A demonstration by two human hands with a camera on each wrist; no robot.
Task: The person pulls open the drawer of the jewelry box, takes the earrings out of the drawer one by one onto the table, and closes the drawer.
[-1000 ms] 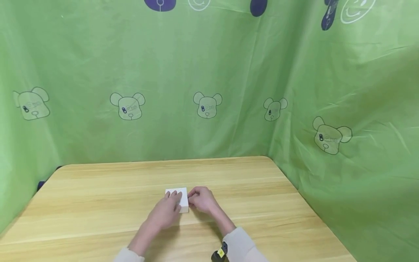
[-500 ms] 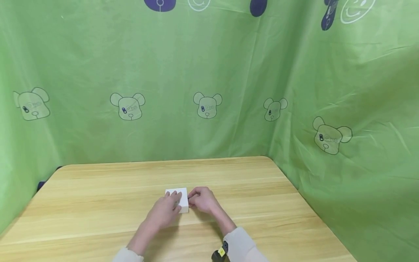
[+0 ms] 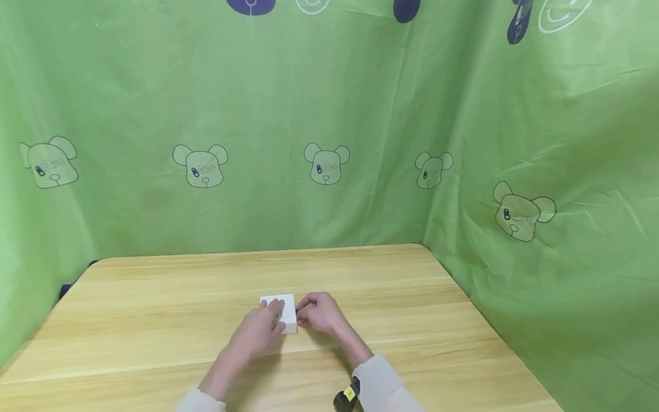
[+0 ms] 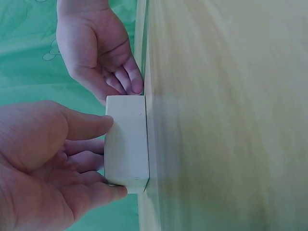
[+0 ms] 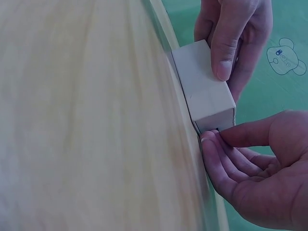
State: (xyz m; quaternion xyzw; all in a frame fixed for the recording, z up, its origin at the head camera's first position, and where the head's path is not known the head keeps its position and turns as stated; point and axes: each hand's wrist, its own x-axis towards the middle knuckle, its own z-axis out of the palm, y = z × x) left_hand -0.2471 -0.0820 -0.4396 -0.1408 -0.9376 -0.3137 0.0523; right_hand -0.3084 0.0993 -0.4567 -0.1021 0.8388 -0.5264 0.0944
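Observation:
A small white box (image 3: 288,309) sits on the wooden table, with dark marks on its top partly hidden by fingers. My left hand (image 3: 257,332) holds it from the left: in the head view the fingers spread over its top and the thumb lies at the near edge. In the left wrist view the thumb (image 4: 91,126) presses one edge of the box. At the box's right end, my right hand (image 3: 320,315) has its thumb and fingertips drawn together, right against the end face. Between them shows a small dark piece (image 5: 217,129), mostly hidden by the fingers.
The pale wooden table (image 3: 154,309) has rounded far corners. Green curtains (image 3: 268,212) printed with bear heads hang behind it and along both sides. A black device with a yellow label (image 3: 350,395) is at the right sleeve cuff (image 3: 378,377).
Both hands and the box keep nearly the same places. The head view has shifted very slightly.

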